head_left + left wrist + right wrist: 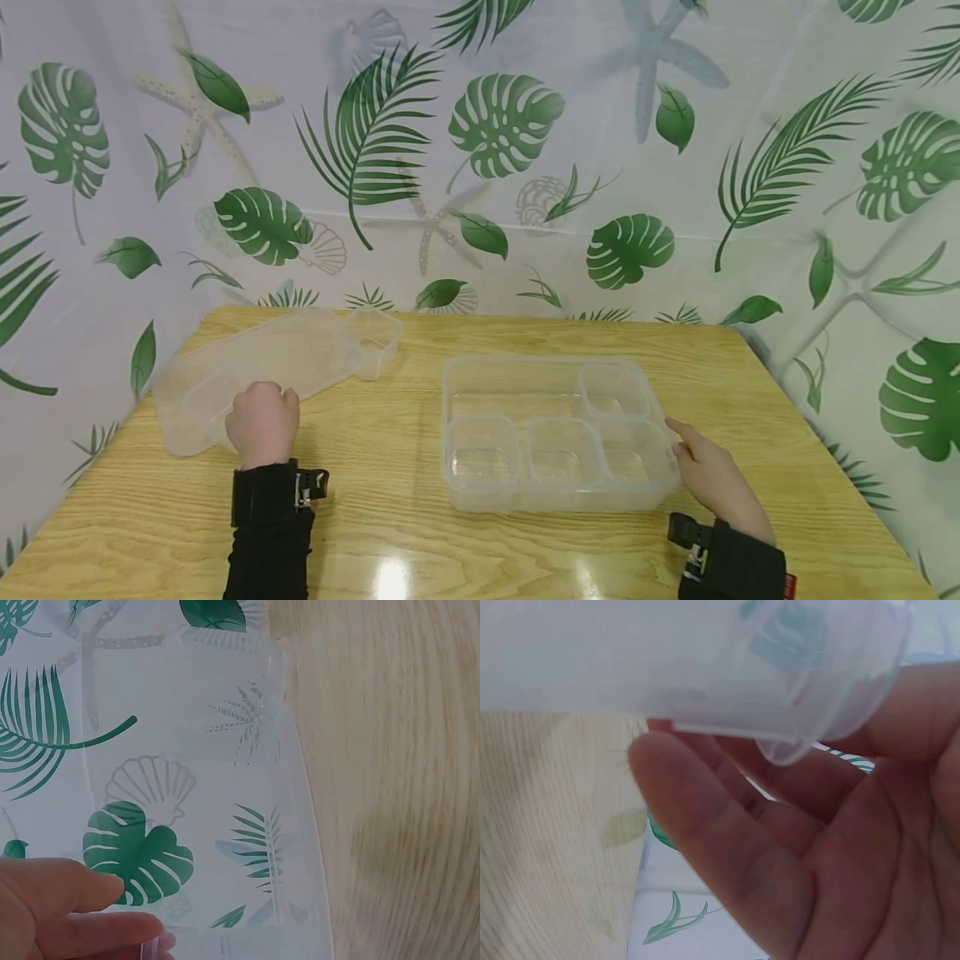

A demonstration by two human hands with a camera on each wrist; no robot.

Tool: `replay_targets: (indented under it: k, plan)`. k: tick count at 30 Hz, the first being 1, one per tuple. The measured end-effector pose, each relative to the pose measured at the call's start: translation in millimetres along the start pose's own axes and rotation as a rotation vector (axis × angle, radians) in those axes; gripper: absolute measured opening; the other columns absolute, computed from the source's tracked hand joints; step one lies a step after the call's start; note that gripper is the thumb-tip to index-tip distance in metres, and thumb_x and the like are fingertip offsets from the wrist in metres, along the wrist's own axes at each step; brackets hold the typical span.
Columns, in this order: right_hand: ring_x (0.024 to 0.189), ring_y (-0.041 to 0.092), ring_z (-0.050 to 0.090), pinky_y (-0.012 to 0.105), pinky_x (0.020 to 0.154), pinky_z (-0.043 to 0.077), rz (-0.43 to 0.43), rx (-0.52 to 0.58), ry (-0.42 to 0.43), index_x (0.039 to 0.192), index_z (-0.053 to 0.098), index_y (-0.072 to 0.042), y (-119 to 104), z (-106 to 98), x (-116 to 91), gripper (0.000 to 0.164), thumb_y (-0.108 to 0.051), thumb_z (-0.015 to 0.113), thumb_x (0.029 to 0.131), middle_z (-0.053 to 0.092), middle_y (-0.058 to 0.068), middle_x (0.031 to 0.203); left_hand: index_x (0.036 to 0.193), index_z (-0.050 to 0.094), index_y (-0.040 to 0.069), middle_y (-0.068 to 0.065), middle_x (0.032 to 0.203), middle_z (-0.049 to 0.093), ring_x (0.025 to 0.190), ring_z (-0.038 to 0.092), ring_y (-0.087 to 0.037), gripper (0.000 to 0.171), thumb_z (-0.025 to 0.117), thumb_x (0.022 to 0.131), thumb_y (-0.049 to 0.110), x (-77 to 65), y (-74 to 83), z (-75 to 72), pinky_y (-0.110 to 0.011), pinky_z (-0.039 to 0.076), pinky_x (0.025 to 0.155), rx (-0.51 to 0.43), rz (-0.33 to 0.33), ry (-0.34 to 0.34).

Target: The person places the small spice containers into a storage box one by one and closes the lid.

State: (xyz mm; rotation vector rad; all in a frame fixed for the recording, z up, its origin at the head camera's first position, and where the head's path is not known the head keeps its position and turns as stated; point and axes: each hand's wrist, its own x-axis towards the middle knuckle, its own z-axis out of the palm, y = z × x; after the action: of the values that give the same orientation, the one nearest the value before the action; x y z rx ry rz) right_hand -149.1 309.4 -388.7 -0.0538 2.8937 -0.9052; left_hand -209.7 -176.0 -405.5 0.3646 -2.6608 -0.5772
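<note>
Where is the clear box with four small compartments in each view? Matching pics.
Head: clear box in the lower half, mostly right of centre.
Left wrist: not in it.
Right wrist: cropped across the top, from the left edge to past centre.
Shared landmark: wooden tabletop, right side in left wrist, lower left in right wrist.

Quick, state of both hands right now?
Left hand: closed, pinching a clear plastic edge.
Right hand: holding the right side of the clear compartment box.
</note>
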Motion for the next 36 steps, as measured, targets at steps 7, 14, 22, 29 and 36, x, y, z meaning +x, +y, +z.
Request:
replay_targets:
  k: [7, 14, 22, 29, 36]
  plan:
    - [0.054, 0.019, 0.038, 0.03, 0.049, 0.033, -0.002, -0.013, -0.009, 0.133, 0.027, 0.01, 1, -1, 1, 0.042, -0.005, 0.032, 0.094, 0.049, 0.033, 0.108, 0.05, 0.049, -0.001, -0.019, 0.058, 0.051, 0.061, 0.054, -0.039, 0.038, 0.05, 0.084, 0.016, -1.7, 1.5, -3.8, -0.049, 0.042, 0.048, 0.023, -0.017, -0.055]
    - [0.063, 0.019, 0.044, 0.031, 0.053, 0.034, -0.003, -0.041, -0.023, 0.133, 0.026, 0.011, 2, -1, 2, 0.042, -0.007, 0.032, 0.096, 0.049, 0.033, 0.108, 0.067, 0.058, -0.009, -0.026, 0.071, 0.055, 0.074, 0.053, -0.043, 0.039, 0.046, 0.086, 0.023, -2.2, 0.2, -5.1, -0.056, 0.041, 0.061, 0.027, -0.073, -0.145]
    - [0.068, 0.02, 0.046, 0.031, 0.054, 0.035, -0.001, -0.05, -0.021, 0.132, 0.026, 0.012, 1, -2, 2, 0.042, -0.007, 0.032, 0.095, 0.05, 0.033, 0.107, 0.076, 0.066, -0.006, -0.023, 0.073, 0.06, 0.063, 0.055, -0.037, 0.03, 0.049, 0.087, 0.017, -5.5, 11.8, -7.8, -0.046, 0.043, 0.048, -0.061, -0.003, 0.078]
    - [0.065, 0.02, 0.046, 0.031, 0.054, 0.035, 0.002, -0.035, -0.015, 0.133, 0.026, 0.011, 1, -2, 2, 0.042, -0.006, 0.032, 0.095, 0.049, 0.033, 0.108, 0.09, 0.066, -0.006, -0.022, 0.094, 0.061, 0.08, 0.053, -0.039, 0.026, 0.051, 0.088, 0.015, -13.9, 35.9, -15.2, -0.046, 0.045, 0.056, -0.115, 0.105, 0.198]
    - [0.064, 0.019, 0.045, 0.03, 0.053, 0.034, 0.002, -0.032, -0.011, 0.133, 0.026, 0.011, 1, -1, 1, 0.042, -0.005, 0.032, 0.094, 0.048, 0.034, 0.11, 0.092, 0.066, -0.008, -0.021, 0.102, 0.06, 0.087, 0.053, -0.038, 0.017, 0.058, 0.076, -0.007, -19.7, 60.9, -19.4, -0.045, 0.047, 0.066, -0.141, 0.274, 0.251]
